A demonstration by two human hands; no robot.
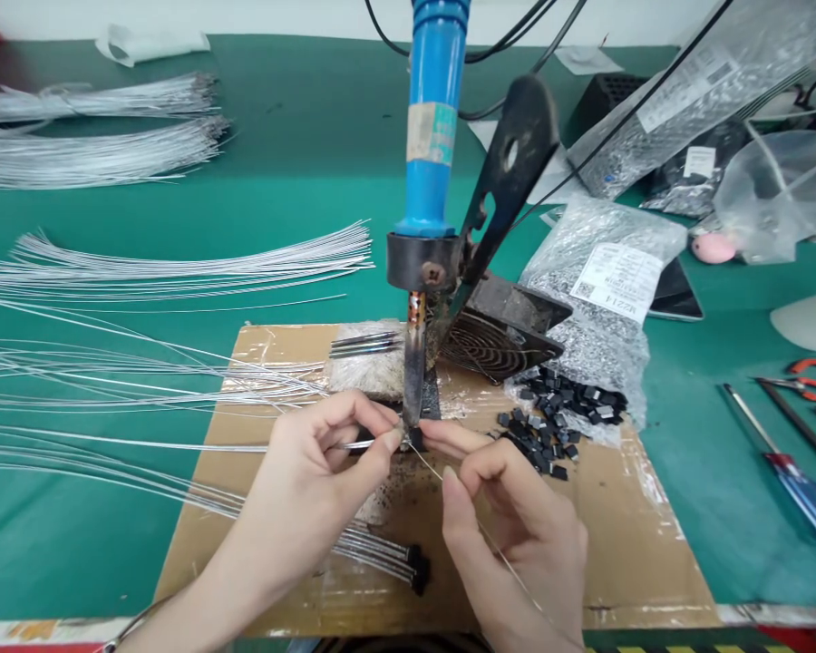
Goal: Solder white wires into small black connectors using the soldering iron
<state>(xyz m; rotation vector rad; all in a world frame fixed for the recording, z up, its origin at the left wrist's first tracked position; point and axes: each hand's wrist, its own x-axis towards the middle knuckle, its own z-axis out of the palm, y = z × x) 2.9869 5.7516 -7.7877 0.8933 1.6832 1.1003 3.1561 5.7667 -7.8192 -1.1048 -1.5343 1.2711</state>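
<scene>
My left hand (326, 472) is closed in a pinch on a thin silver wire (292, 446) and holds its end at the tip of the soldering iron (413, 376). The iron has a blue handle (435, 118) and stands upright, clamped in a black stand (510, 172). My right hand (510, 526) pinches a fine strand of solder wire (496, 549) and brings its end to the same tip. Both hands meet just below the iron tip, over a taped cardboard sheet (626, 535).
Loose black small parts (550, 426) lie right of the iron beside a silver bag (605, 281). Bundles of silver wires (177, 263) spread over the green mat (299, 154) at left. Finished wires with black ends (414, 567) lie near me. A screwdriver (789, 481) and red-handled pliers (812, 381) lie at right.
</scene>
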